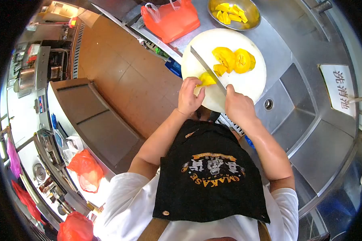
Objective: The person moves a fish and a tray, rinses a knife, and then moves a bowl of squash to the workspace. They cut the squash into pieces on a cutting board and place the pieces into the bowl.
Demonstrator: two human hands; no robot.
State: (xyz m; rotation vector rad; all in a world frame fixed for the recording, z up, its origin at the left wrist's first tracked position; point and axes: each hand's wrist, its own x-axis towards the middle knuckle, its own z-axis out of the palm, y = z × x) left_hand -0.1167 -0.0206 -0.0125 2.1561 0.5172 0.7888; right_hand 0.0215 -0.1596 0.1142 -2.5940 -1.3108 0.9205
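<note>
On a round white cutting board [249,85], my right hand [238,105] is closed around the handle of a long knife [207,67]. The blade slants up and to the left across the board, beside a yellow pumpkin piece [206,79]. My left hand [190,95] holds that piece at the board's left edge with curled fingers. Larger pumpkin chunks [225,58] with orange flesh lie right of the blade, touching or close to one another. Cut yellow pieces [232,15] sit in a metal bowl [253,25] beyond the board.
A red plastic bag [171,22] stands on the metal counter, behind and left of the board. A steel sink with a drain [268,104] is at the right, near a white sign [338,88]. Brown floor and a dark-topped counter [96,120] lie to the left.
</note>
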